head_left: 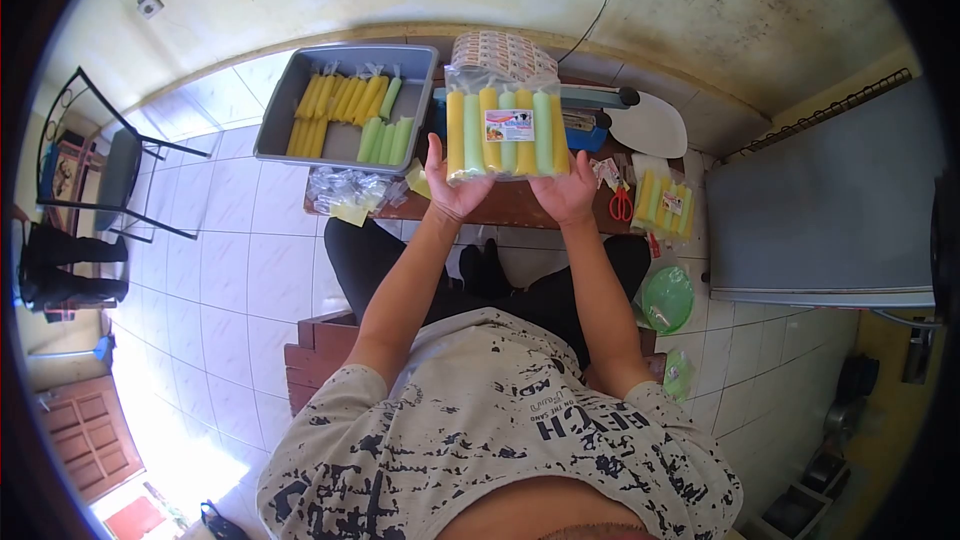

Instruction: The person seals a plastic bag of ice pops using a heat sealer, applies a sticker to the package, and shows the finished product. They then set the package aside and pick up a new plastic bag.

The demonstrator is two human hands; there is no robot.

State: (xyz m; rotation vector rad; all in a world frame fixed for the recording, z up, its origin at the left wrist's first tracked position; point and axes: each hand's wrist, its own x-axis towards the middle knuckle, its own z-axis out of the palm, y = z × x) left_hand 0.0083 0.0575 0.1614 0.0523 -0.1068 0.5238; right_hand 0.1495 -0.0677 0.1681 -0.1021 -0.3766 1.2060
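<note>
Between my two hands is a clear plastic pack of yellow and green ice pops [508,152], held up above the low wooden table [420,206] with its printed label facing me. My left hand [458,185] grips the pack's lower left corner. On the other side, my right hand [566,192] supports the lower right corner. Behind the pack, a roll of printed labels [503,52] shows in part. To the left, a grey tray [270,130] holds yellow and green sticks in rows.
Clear plastic bags [350,187] lie before the tray. Red scissors [621,204] and another labelled pack [664,202] are at the table's right end. Beyond them are a blue sealing device [585,128], a white lid [650,125], a green basin [668,300] and a grey fridge [820,200].
</note>
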